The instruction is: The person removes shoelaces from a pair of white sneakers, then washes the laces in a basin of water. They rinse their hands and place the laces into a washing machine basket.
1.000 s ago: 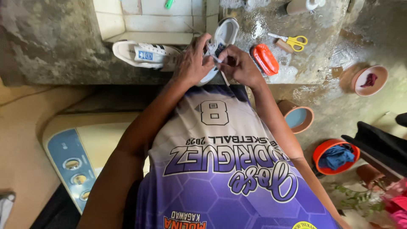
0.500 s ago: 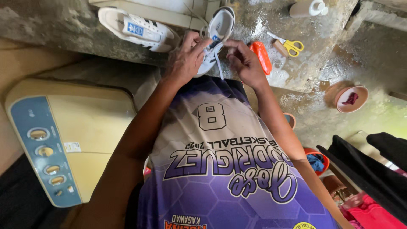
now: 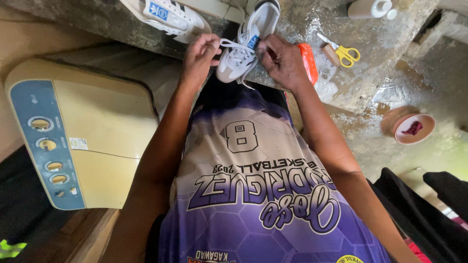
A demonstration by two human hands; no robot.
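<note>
A white sneaker with a blue tongue tab lies on the wet concrete counter, toe pointing toward me. My left hand pinches one end of its white shoelace, pulled out to the left. My right hand grips the lace at the shoe's right side. The matching second sneaker rests on its side at the back left of the counter.
An orange scrub brush lies by my right wrist. Yellow-handled scissors and a white bottle sit further right. A cream washing machine with a blue control panel stands at my left. A pink bowl is on the wet floor.
The view has dropped and shifted, so the counter sits higher in frame. My left hand has drawn the lace out to the left. Both hands stay on the sneaker.
</note>
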